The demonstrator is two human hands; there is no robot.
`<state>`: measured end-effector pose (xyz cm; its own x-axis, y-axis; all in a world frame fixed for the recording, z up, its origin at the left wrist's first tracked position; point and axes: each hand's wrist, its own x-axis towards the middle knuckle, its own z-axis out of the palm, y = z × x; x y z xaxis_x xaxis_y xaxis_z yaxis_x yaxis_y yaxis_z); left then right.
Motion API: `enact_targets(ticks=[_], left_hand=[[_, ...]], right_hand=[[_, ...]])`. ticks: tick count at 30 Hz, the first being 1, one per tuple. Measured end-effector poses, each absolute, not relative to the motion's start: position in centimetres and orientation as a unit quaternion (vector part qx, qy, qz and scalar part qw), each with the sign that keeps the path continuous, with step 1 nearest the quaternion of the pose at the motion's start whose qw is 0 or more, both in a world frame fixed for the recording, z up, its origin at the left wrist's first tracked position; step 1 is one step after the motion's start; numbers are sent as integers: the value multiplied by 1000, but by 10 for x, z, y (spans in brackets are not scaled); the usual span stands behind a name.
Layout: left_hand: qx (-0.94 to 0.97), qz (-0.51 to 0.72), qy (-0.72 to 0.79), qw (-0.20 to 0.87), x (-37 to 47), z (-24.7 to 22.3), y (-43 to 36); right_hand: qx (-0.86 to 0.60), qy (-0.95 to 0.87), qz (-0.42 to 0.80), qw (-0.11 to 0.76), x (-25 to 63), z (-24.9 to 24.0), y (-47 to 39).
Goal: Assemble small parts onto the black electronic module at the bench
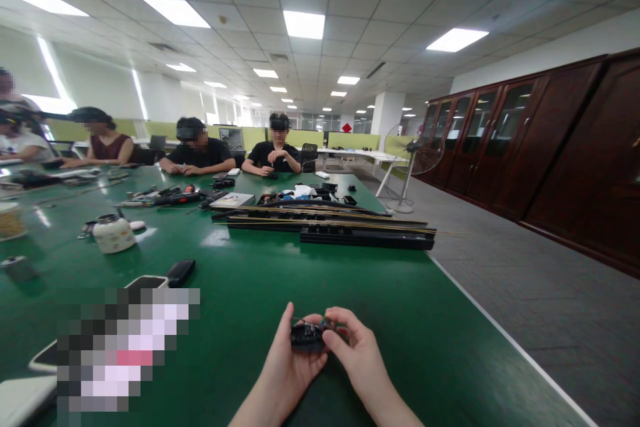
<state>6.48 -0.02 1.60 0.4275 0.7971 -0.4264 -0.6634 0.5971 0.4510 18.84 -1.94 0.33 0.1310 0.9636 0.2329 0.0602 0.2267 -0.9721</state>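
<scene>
Near the front of the green table, my left hand point(295, 363) cradles a small black device point(306, 337) in its palm, with the thumb raised along its left side. The device's upper side shows dark inner parts. My right hand point(355, 350) meets it at the right end, thumb and index finger pinched on a small dark part point(327, 325) there. A thin wire seems to run by the fingertips; its ends are too small to make out. Both hands are just above the table top.
Long black rails point(367, 237) with thin brass-coloured rods lie across the table ahead. Phones, a white jar point(114, 234) and a black pouch point(181, 273) are on the left. Tools and small parts lie farther back. Several people sit beyond; a fan point(413, 147) stands right.
</scene>
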Motion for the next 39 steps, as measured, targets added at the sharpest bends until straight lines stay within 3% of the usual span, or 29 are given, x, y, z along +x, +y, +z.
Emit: enact_targets(ticks=[10,19,28,39], left_hand=[[72,495,324,803,70,14,-2],[69,485,312,814,67,11,0],[78,456,322,826,66,16,1],[82,460,302,831,63,15,3]], right_hand=[[-512,-678,292,439,179,19,-30],[-525,-679,285,427,180,16,-29],[-510,-633,309,494,180,12,-30],[-533,-600,355,480,182,9,-31]])
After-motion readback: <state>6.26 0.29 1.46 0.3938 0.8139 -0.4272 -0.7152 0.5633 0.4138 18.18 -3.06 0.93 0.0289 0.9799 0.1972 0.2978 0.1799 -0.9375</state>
